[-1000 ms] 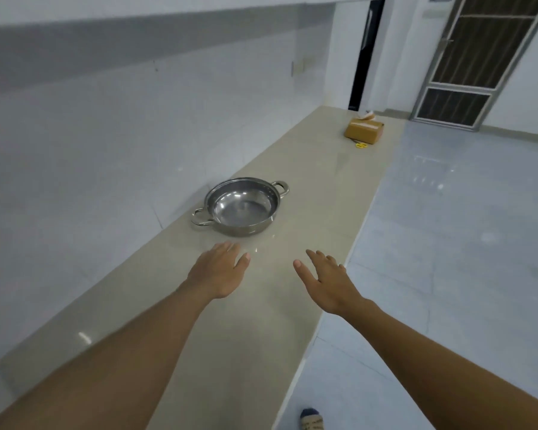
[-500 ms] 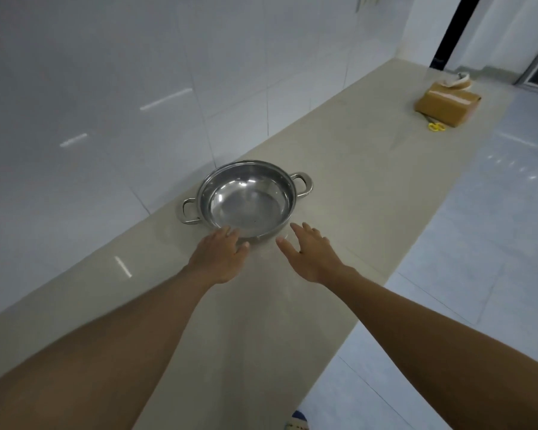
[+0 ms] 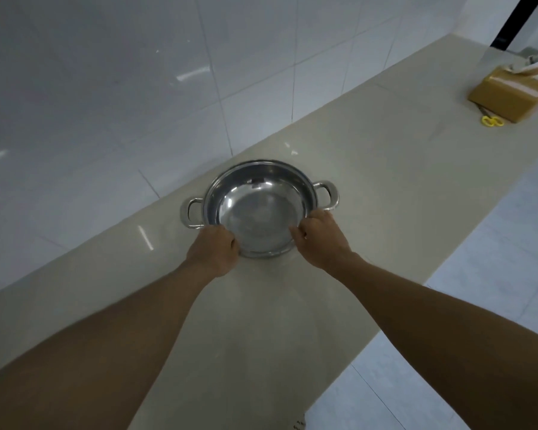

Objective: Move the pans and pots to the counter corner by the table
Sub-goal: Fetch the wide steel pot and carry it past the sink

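A shallow stainless steel pot with two loop handles sits empty on the beige counter, close to the tiled wall. My left hand grips the pot's near left rim, just below the left handle. My right hand holds the near right rim, with the thumb inside the pot and the fingers curled round the outside below the right handle. Both forearms stretch in from the bottom of the view.
A brown cardboard box with a roll of tape on it lies far along the counter at the upper right, with yellow-handled scissors beside it. The counter's front edge runs diagonally on the right, with a white tiled floor below.
Both hands reached forward from above the counter and closed on the pot's near rim. The view moved closer to the pot and tilted down.
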The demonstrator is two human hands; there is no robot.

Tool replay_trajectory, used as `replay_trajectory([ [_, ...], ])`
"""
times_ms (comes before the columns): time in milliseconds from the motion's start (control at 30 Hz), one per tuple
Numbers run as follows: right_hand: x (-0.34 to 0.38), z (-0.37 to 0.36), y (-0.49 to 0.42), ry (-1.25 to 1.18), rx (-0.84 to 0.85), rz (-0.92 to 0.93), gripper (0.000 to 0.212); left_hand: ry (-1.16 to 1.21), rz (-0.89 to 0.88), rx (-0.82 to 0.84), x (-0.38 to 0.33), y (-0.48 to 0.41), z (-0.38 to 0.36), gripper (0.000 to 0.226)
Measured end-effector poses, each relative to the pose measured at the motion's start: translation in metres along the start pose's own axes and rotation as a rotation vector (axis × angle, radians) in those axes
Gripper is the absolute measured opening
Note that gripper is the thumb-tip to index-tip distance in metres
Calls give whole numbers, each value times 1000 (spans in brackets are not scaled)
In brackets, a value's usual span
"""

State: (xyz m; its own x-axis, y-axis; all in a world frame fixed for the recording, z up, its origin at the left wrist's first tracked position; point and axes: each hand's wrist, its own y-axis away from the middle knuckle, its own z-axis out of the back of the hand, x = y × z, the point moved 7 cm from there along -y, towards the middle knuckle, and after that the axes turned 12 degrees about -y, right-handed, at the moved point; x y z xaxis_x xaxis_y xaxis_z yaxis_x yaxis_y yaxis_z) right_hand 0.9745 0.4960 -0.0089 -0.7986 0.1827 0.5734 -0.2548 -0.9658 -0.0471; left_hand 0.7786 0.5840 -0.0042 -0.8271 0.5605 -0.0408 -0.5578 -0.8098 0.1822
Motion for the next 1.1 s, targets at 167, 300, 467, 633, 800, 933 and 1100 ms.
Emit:
replay_trajectory([
  [167,-2,-6,9,153,86,-54,38,-47,-3,-15,5,17,-6,24],
  [300,-8,-4,13,112,37,-110,15,-34,59,-36,13,21,-8,28],
  [467,-16,-4,12,89,29,-176,49,-62,73,33,15,18,-8,28],
  [633,-23,-8,18,123,27,-218,74,-33,93,21,16,19,-9,32],
  [800,-30,7,3,116,-99,-255,84,-137,72,-166,20,6,-2,46],
  [933,-39,0,-10,118,-17,-301,77,-106,167,-147,32,-8,-8,58],
  [1100,-50,-17,-5,67,8,-364,76,-103,239,-38,44,-8,-35,73],
])
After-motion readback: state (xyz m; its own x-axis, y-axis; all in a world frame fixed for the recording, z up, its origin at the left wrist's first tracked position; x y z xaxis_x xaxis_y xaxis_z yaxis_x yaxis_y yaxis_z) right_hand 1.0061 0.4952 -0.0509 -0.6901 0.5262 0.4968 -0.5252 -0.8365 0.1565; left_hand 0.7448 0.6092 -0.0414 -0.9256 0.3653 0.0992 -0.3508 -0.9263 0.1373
